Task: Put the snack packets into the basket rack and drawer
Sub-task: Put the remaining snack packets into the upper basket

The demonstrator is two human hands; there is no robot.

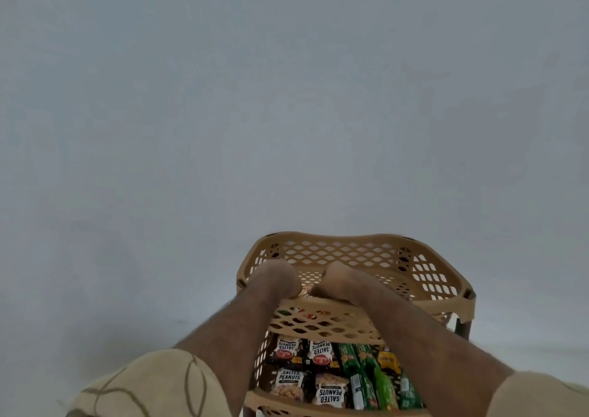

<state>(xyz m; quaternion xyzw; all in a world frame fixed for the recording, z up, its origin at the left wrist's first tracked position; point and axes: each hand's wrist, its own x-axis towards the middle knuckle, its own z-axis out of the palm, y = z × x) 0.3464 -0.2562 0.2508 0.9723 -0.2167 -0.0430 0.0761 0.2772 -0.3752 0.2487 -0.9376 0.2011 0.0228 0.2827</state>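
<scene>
Reaching down over a tan basket rack [357, 251], your two hands meet inside its top tier, close against the near rim. Your left hand [277, 278] and your right hand [338, 281] are both curled into loose fists, knuckles nearly touching, with something small and pale showing in the gap between them; whether either hand pinches it cannot be told from this angle. Both forearms cross the front edge of the top tier, and cream patterned sleeves [153, 384] frame the lower corners.

Snack packets fill the tier below. Four salted peanut packets [328, 388] lie flat in two rows on the left side of that tier, printed faces up, some turned upside down to you. Just beside them on the right lie green packets [366, 375], long and narrow, set side by side, and a yellow packet [389, 361] rests near the far right edge. More packets, red and dark, show blurred through the lattice front of the top tier. A plain pale wall [287, 97] fills everything behind the rack.
</scene>
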